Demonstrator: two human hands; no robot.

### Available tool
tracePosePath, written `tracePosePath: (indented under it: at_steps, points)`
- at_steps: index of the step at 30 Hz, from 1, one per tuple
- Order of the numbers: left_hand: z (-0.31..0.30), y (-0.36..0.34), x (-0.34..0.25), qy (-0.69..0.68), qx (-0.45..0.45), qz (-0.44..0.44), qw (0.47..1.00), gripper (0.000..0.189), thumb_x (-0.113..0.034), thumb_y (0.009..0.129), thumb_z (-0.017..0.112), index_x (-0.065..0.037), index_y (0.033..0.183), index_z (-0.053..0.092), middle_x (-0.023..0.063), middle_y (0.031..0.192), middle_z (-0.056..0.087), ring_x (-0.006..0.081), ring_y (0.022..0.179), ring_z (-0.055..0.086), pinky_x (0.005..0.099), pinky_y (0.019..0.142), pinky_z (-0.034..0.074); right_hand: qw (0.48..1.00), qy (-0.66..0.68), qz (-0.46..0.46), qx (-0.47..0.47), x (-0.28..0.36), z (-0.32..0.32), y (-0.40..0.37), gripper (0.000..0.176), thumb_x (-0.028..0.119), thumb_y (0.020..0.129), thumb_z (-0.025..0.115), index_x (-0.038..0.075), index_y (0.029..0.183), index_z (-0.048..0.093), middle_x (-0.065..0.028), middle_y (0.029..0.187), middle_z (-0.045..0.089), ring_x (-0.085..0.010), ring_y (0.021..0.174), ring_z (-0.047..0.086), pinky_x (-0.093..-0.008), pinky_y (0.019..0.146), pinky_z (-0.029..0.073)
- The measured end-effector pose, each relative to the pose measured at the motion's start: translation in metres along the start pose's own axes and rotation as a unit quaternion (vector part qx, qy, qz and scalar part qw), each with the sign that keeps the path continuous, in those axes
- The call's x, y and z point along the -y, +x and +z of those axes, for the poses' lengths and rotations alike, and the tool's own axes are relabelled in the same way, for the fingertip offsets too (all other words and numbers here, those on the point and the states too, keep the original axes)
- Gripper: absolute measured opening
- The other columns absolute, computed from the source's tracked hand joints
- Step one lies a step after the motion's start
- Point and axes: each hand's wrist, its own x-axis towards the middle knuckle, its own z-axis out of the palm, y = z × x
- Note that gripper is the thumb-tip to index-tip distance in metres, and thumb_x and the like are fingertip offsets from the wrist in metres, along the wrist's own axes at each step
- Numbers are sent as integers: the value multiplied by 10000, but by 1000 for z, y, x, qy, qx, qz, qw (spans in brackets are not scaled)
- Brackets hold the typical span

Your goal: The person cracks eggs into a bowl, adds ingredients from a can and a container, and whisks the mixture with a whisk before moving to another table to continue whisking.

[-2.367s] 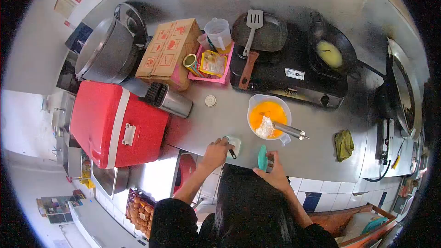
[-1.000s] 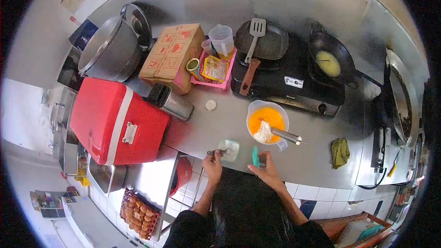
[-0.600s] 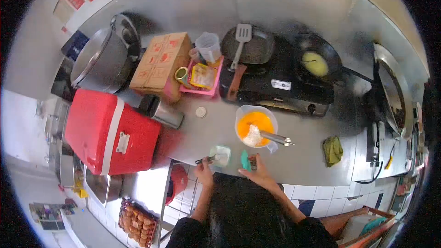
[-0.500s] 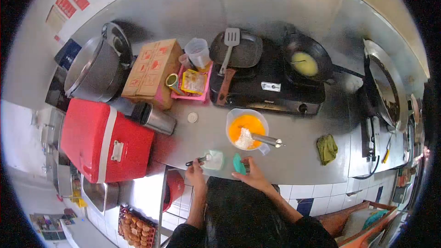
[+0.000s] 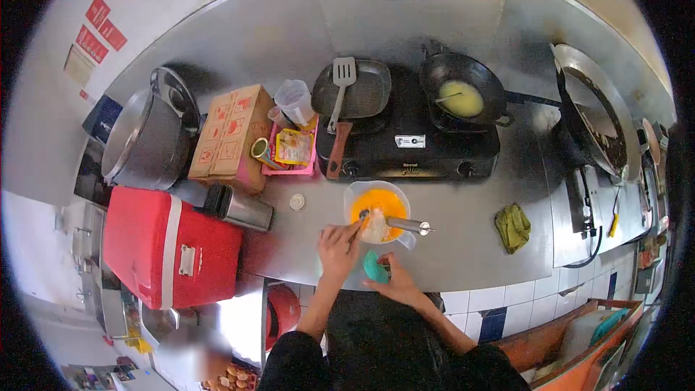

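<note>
My left hand (image 5: 337, 250) grips a small dark-handled measuring spoon (image 5: 363, 215), its end over the near left part of a clear plastic jug (image 5: 349, 201). Inside the jug is bright orange liquid (image 5: 391, 201) with a heap of white powder (image 5: 375, 229). A metal rod (image 5: 409, 225), like a hand-blender shaft, leans out over the jug's right rim. In front of the jug, my right hand (image 5: 397, 282) holds a teal lid (image 5: 376, 267) between thumb and fingers. My left hand mostly hides the small container of white powder.
Behind the jug stands a black two-burner stove (image 5: 409, 163) with a grill pan (image 5: 369, 90) and a wok (image 5: 470, 72) of yellowish liquid. A red cooler (image 5: 137, 246) and a steel canister (image 5: 246, 210) are on the left. A green cloth (image 5: 512, 228) lies right.
My left hand has moved up and right, bringing the spoon from the small powder container to over the jug. My right hand keeps the teal lid nearly in place. The view has shifted slightly.
</note>
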Motion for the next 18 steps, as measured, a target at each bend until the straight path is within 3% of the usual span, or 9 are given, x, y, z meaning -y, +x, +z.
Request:
tracePosePath:
  at_steps: [2,6,8,9,11,13,16,17,18]
  points:
    - [-13,-8,-9,-6,24,-20,999,158,-59,837,710,-61,994,727,85,866,699,278,758,625,365,703,471,1000,-27,-9,5,0,3,-6,764,458,762,819,2,1232,426,-237,1185,562,-387,1123,580,-441,970,467]
    - [-40,-39,-1,-55,-84,-178,979,133,-64,879,674,-48,1000,726,88,869,707,262,774,638,344,730,477,999,-35,-4,24,5,4,-3,737,439,762,822,17,1222,430,-218,1164,570,-377,1109,586,-440,960,470]
    - [-42,-75,14,-88,-124,-373,915,139,-113,923,643,-31,1000,726,94,848,708,265,763,626,336,745,474,998,-46,-16,28,10,13,-1,728,424,762,828,24,1221,428,-196,1146,573,-352,1093,591,-439,940,476]
    - [-44,-99,30,-36,-53,-410,910,198,-192,952,626,-28,996,728,106,928,706,261,835,617,355,795,472,995,-84,-40,24,17,14,-1,728,407,751,834,29,1221,427,-202,1159,561,-367,1109,577,-441,950,470]
    - [-36,-139,59,2,0,-379,926,234,-223,960,619,-26,1030,722,115,978,683,257,903,604,358,825,466,990,-124,-66,25,26,20,8,729,391,740,840,33,1221,425,-208,1172,549,-382,1124,563,-443,960,463]
    - [-38,-150,61,51,80,-378,921,291,-281,973,605,-32,1076,716,132,1097,630,252,1060,564,390,905,443,970,-204,-110,78,39,33,21,762,305,679,859,29,1244,428,-244,1353,434,-424,1283,446,-500,1036,408]
    - [-53,-150,65,-2,0,-390,921,321,-303,988,583,-18,1060,713,131,1075,660,254,1022,601,378,898,460,923,-305,-230,36,37,70,45,797,264,643,865,51,1273,426,-253,1374,409,-476,1284,428,-556,1056,377]
    - [-53,-164,74,-108,-56,-471,873,376,-336,1010,542,-1,1097,688,136,1065,686,247,979,637,360,876,487,922,-308,-231,41,33,82,54,797,264,643,865,51,1273,426,-253,1374,409,-476,1284,428,-556,1056,377]
    - [-58,-168,78,-110,-60,-475,871,376,-336,1010,542,-1,1097,688,136,1065,686,247,979,637,360,876,487,898,-356,-256,42,31,91,63,818,262,645,865,60,1302,421,-254,1385,398,-494,1288,416,-585,1052,373]
